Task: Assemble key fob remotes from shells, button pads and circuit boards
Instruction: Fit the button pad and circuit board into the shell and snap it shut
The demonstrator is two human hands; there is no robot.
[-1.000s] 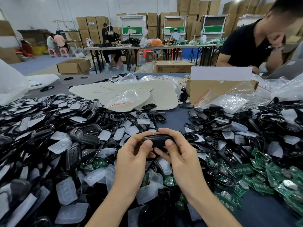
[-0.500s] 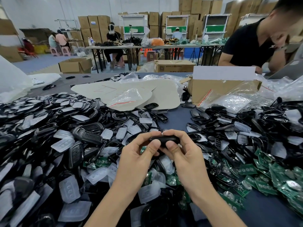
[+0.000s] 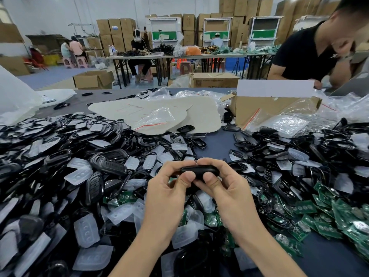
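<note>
The person's left hand [image 3: 167,194] and right hand [image 3: 229,192] both pinch the black key fob [image 3: 198,171], thumbs on its near edge and fingers curled over the top. It's held just above the shells [image 3: 107,162] and circuit boards [image 3: 327,222], edge-on, with the long axis running left-right. The grip matches a second ago, and the fob has only drifted slightly right.

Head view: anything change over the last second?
Hardly. The left hand and right hand still pinch the black key fob between thumbs and fingertips. Together they drifted slightly right in view, possibly just camera motion. Nothing was picked up or let go. The piles of shells, button pads and green circuit boards lie as before.
</note>
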